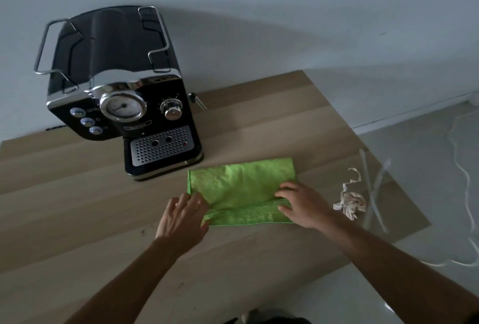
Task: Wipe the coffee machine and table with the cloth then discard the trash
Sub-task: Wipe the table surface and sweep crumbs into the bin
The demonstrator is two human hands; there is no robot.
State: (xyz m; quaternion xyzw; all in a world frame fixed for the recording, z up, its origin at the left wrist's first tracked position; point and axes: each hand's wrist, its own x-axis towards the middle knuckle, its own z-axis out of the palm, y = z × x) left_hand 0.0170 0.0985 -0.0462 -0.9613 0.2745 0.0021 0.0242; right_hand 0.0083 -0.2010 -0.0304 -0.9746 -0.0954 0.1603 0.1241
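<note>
- Cloth prep is the step in hand, I'd say: the green cloth (241, 183) lies flat on the surface (77, 207), just in front and to the right of the coffee machine (116, 105), with a narrow band along its near edge turned over like a fold.
- No wiping has visibly begun, so this looks very early in the task.
- The right grip (303, 204) is down on the cloth's near right corner. Its fingers are spread and fairly straight, thumb along the folded band. It is pressing, not clamped.
- The left grip (181, 214) sits at the near left corner, palm down, fingers (193, 200) reaching onto the edge. Motion blur hides whether thumb and fingers pinch the fabric, so I cannot tell.
- Both forearms come in from the near edge and angle toward each other, with the cloth between the two grips.
- Next move, as I read it: gather the cloth into one grip and carry it left and back to the machine's front or top.
- The trash waits to the right: a crumpled paper wad (351, 203) near the cloth, with clear plastic strips (373, 186) beside it at the surface's right edge.
</note>
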